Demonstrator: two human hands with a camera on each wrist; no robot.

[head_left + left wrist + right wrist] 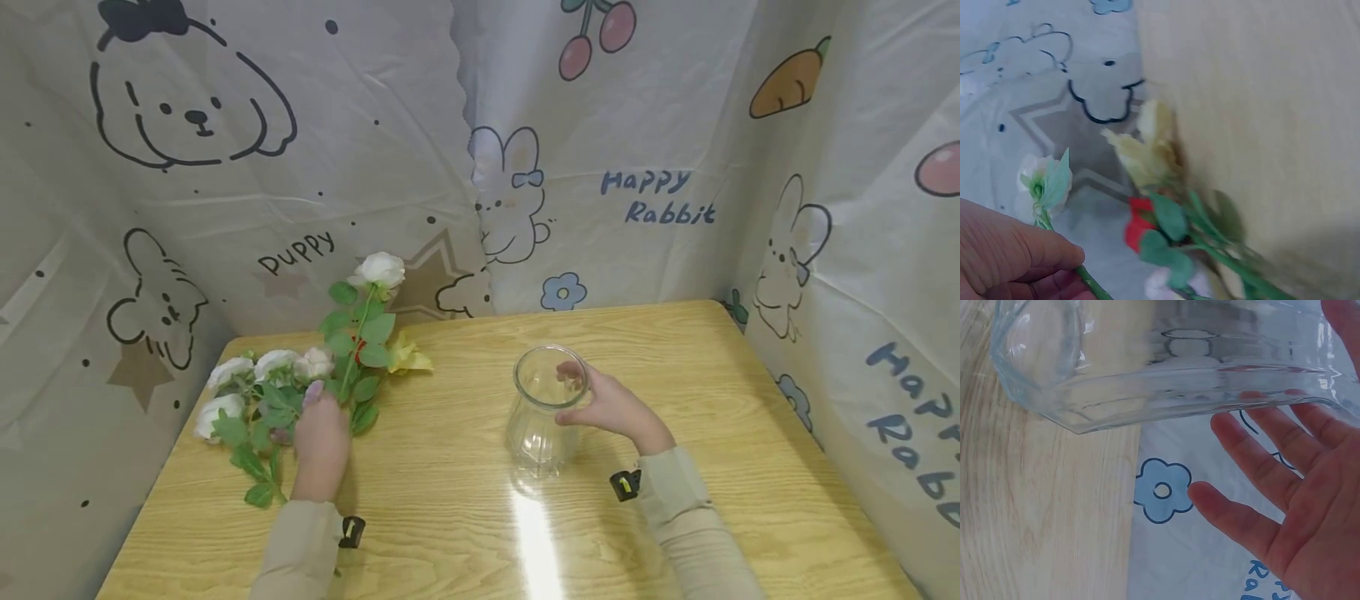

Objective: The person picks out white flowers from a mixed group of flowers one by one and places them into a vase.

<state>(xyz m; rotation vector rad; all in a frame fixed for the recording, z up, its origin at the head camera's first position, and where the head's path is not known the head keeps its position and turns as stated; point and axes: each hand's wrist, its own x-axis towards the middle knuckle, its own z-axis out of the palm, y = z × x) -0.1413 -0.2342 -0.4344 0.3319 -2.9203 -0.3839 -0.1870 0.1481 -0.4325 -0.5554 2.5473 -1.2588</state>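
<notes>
White rose with a leafy green stem (363,321), pinched between the fingers of the left hand (322,442), above the far-left surface (450,467). Spread right-hand (617,406) fingers curve round an upright clear-glass vase (540,437). The leaves could snag the adjoining yellow flower (408,357) and drag it; an uneven right-hand push might tip the vase.

Vase (538,429): clear, glossy glass. Tabletop (442,475): smooth, glossy wood grain. Backdrop (390,158): creased, cloth-like. Sleeves (686,512): matt cloth.
</notes>
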